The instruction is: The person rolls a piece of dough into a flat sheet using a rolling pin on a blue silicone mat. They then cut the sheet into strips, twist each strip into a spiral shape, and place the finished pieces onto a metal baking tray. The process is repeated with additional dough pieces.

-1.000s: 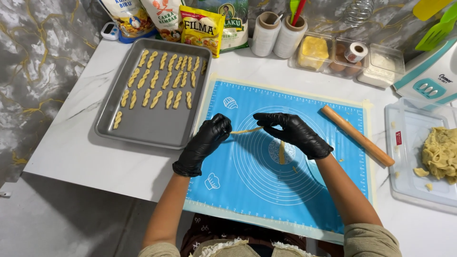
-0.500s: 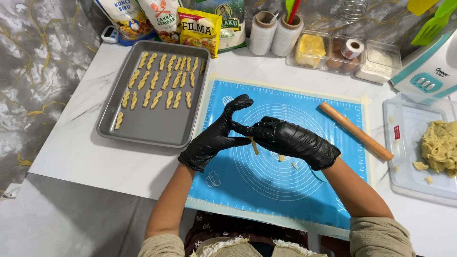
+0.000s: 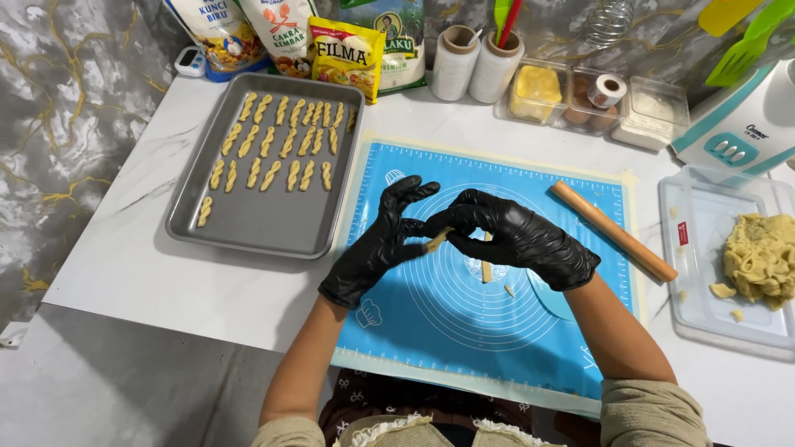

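Right now my left hand and right hand, both in black gloves, meet above the blue silicone mat, each grip pinched on an end of a small strip of dough held clear of the mat, so I can work it in the air without it sticking. A second strip lies on the mat just beneath my right hand. The wooden rolling pin rests at the mat's right edge, out of the way. On the worktop to my left, the grey baking tray holds rows of twisted dough sticks, its near half bare. To my right, a clear plastic tub holds the lump of remaining dough.
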